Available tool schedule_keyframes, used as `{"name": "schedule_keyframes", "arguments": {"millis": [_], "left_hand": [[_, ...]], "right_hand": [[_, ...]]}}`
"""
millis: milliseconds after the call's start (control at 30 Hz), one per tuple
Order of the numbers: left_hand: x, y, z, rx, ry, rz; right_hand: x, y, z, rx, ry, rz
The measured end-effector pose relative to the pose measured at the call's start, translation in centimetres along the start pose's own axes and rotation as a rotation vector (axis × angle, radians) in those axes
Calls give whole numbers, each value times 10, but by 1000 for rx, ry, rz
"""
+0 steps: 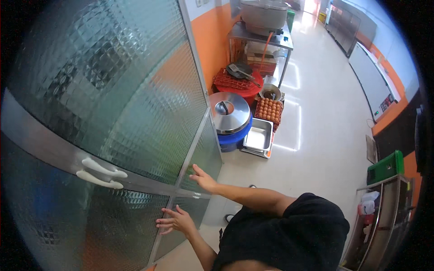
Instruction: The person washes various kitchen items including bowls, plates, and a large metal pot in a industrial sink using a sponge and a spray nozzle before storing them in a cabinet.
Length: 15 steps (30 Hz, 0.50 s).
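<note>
A tall door of textured glass (113, 81) in a metal frame fills the left half of the view. My left hand (174, 221) lies flat on the lower glass panel by the door's vertical frame bar, fingers spread. My right hand (203, 179) presses against the same frame edge a little higher, near the horizontal crossbar, fingers apart. Neither hand holds anything. Two white handles (101, 174) sit on the crossbar to the left of both hands.
Beyond the door stand a blue bin with a steel lid (229, 113), a steel tray (258, 137), a tray of brown eggs (269, 109) and a red basin (242, 83). A steel table with a large pot (263, 16) is farther back. Shelving with a green crate (385, 167) is at the right.
</note>
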<state>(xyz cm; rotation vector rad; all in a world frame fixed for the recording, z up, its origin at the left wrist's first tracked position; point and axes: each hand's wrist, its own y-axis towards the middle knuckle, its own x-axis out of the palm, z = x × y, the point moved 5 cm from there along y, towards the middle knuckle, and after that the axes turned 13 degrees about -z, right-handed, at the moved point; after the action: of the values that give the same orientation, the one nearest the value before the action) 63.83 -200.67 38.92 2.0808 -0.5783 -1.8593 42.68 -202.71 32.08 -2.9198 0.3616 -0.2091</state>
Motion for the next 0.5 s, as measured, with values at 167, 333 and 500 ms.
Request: {"name": "schedule_keyframes", "arguments": {"millis": [167,333,500], "left_hand": [[-24,-3,21,-109,-118,-26],[-44,-42,90,4,-515,-120],[-3,-101,208,285,-843,-431]], "right_hand": [[-62,-42,-6,204,153,-29],[-166,-99,41,328,303,99],[-300,-180,41,354,74,228]]}}
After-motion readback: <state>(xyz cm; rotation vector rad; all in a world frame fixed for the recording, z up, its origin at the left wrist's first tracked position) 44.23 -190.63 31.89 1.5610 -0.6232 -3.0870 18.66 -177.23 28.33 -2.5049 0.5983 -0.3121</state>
